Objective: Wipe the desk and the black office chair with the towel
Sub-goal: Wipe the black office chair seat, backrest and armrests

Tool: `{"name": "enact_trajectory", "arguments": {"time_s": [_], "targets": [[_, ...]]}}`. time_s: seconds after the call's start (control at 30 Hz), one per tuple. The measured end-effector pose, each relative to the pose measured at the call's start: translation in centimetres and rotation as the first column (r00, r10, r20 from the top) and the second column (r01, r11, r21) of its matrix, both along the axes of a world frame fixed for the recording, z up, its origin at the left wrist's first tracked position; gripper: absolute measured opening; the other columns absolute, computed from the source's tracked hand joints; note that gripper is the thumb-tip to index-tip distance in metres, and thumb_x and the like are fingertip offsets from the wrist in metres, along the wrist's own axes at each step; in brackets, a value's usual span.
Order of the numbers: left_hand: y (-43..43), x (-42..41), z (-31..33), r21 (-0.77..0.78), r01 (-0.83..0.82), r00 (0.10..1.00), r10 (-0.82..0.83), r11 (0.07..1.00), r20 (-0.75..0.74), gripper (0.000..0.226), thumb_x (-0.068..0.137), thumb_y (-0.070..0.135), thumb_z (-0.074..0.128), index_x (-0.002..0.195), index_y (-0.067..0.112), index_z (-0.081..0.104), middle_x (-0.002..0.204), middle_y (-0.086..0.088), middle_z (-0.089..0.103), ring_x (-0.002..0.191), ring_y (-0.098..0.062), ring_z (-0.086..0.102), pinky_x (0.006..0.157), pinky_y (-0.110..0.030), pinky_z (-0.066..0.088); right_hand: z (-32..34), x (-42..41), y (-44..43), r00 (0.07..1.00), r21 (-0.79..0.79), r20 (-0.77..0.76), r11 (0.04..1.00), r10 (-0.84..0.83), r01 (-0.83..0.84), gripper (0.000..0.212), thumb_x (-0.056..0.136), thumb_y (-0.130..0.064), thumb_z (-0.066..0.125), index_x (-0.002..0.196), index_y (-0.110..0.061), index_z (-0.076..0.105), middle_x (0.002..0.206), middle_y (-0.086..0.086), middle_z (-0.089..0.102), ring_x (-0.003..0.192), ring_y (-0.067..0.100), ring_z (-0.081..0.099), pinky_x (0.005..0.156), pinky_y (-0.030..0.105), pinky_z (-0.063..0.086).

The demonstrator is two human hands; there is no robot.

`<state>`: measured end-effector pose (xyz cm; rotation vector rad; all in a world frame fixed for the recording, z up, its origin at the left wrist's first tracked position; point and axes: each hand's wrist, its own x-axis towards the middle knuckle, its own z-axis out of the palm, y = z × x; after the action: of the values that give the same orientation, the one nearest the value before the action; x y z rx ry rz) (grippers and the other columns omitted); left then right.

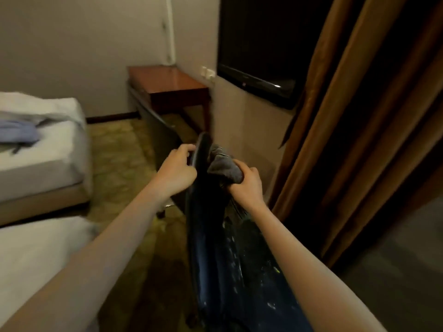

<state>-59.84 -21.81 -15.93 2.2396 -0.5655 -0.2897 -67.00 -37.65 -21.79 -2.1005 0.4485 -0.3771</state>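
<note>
**Step in hand: chair wipe.**

1. Left hand (pixel 178 164): my fingers are curled over the top edge of the chair (pixel 223 259) back and clamped on it. I judge this grip is there to steady the chair against the wiping pressure.
2. Right hand (pixel 247 185): clenched round the towel (pixel 223 168), which is bunched into a grey wad. The wad projects from my fist and presses against the right face of the chair back, just below the top edge.
3. Chair: directly in front of me, between my two forearms, seen edge-on from above. The dark surface lower down carries pale flecks. I cannot tell whether these are dirt or worn covering.
4. Desk (pixel 172 82): against the far wall, well apart from the chair and out of reach of both hands. Its top is glossy. The frame does not show whether it has been wiped.

**Progress, as judged.**

- Chair: wipe under way at the upper part of the back. The flecked lower area, and the seat and arms, which are hidden here, are probably left to do.
- Desk: status unknown. If unwiped, it comes after the chair and calls for walking to the far wall with the towel in hand.
</note>
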Motion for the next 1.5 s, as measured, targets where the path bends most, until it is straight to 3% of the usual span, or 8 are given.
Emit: {"name": "enact_trajectory", "arguments": {"time_s": [0.2, 0.4, 0.8, 0.93, 1.03, 1.23, 1.37, 1.5], "targets": [[2.7, -5.4, -4.6, 0.030, -0.194, 0.959, 0.196, 0.981, -0.204, 0.067, 0.071, 0.012, 0.054, 0.137, 0.011, 0.045, 0.133, -0.010, 0.054, 0.122, -0.028, 0.052, 0.107, -0.042, 0.039, 0.4, 0.8, 2.8, 0.979, -0.012, -0.014, 0.979, 0.202, -0.202, 0.068, 0.082, -0.009, 0.057, 0.145, -0.022, 0.035, 0.141, 0.011, 0.038, 0.130, 0.031, 0.039, 0.110, 0.041, 0.034], [1.0, -9.3, -4.0, 0.202, -0.334, 0.943, 0.328, 0.921, 0.063, 0.060, 0.093, 0.003, 0.039, 0.149, 0.015, 0.023, 0.148, -0.008, 0.037, 0.132, -0.027, 0.039, 0.102, -0.031, 0.036, 0.6, -1.8, 2.7, 0.961, 0.018, -0.023, 0.961, 0.276, -0.276, 0.068, 0.080, -0.001, 0.057, 0.141, -0.025, 0.042, 0.132, 0.010, 0.050, 0.121, 0.027, 0.049, 0.101, 0.041, 0.044], [4.2, -13.2, -3.0, 0.255, -0.210, 0.974, 0.225, 0.944, -0.030, 0.061, 0.097, 0.014, 0.039, 0.151, 0.013, 0.010, 0.155, -0.013, 0.019, 0.138, -0.030, 0.030, 0.112, -0.039, 0.031, 0.5, -10.0, 5.1, 0.956, 0.102, -0.027, 0.953, 0.291, -0.287, 0.068, 0.076, 0.007, 0.056, 0.137, -0.023, 0.048, 0.122, 0.007, 0.061, 0.111, 0.021, 0.056, 0.089, 0.032, 0.049], [5.1, -17.0, -3.5, 0.117, -0.202, 0.979, 0.204, 0.972, -0.007, 0.051, 0.095, 0.020, 0.052, 0.143, 0.015, 0.038, 0.139, -0.006, 0.049, 0.113, -0.019, 0.056, 0.090, -0.024, 0.042, 0.8, -12.3, 6.2, 0.963, 0.135, -0.007, 0.955, 0.269, -0.265, 0.066, 0.078, 0.009, 0.054, 0.137, -0.020, 0.048, 0.119, 0.007, 0.061, 0.105, 0.017, 0.057, 0.083, 0.026, 0.049], [5.2, -18.3, -3.7, 0.043, -0.238, 0.971, 0.237, 0.970, 0.024, 0.052, 0.095, 0.022, 0.052, 0.145, 0.015, 0.036, 0.142, -0.006, 0.046, 0.073, -0.001, 0.052, 0.070, -0.019, 0.042, 0.2, -14.7, 7.1, 0.966, 0.163, 0.004, 0.953, 0.259, -0.256, 0.065, 0.077, 0.012, 0.054, 0.134, -0.017, 0.051, 0.108, 0.003, 0.061, 0.097, 0.015, 0.058, 0.071, 0.018, 0.049], [4.9, -19.2, -4.2, 0.070, -0.272, 0.959, 0.265, 0.960, 0.097, 0.052, 0.098, 0.018, 0.047, 0.146, 0.012, 0.031, 0.146, -0.010, 0.038, 0.121, -0.023, 0.050, 0.084, -0.021, 0.038, -1.6, -18.6, 8.0, 0.970, 0.190, 0.013, 0.952, 0.244, -0.242, 0.063, 0.076, 0.010, 0.062, 0.134, -0.013, 0.049, 0.117, 0.003, 0.052, 0.102, 0.012, 0.050, 0.073, 0.014, 0.043], [4.2, -20.2, -4.5, 0.144, -0.290, 0.951, 0.269, 0.946, 0.151, 0.052, 0.101, 0.015, 0.037, 0.150, 0.011, 0.020, 0.153, -0.008, 0.021, 0.133, -0.026, 0.037, 0.099, -0.030, 0.037, -1.9, -19.3, 8.3, 0.972, 0.131, 0.019, 0.963, 0.235, -0.235, 0.061, 0.077, 0.008, 0.062, 0.133, -0.012, 0.051, 0.117, 0.003, 0.049, 0.106, 0.019, 0.049, 0.090, 0.031, 0.046], [4.2, -20.0, -4.6, 0.081, -0.276, 0.960, 0.271, 0.958, 0.071, 0.052, 0.101, 0.012, 0.036, 0.150, 0.015, 0.020, 0.153, -0.007, 0.023, 0.116, -0.023, 0.050, 0.075, -0.022, 0.041, -2.5, -20.3, 7.6, 0.958, 0.024, -0.025, 0.958, 0.285, -0.284, 0.051, 0.078, 0.004, 0.064, 0.126, -0.011, 0.057, 0.120, 0.003, 0.049, 0.111, 0.022, 0.050, 0.093, 0.035, 0.047]]}}
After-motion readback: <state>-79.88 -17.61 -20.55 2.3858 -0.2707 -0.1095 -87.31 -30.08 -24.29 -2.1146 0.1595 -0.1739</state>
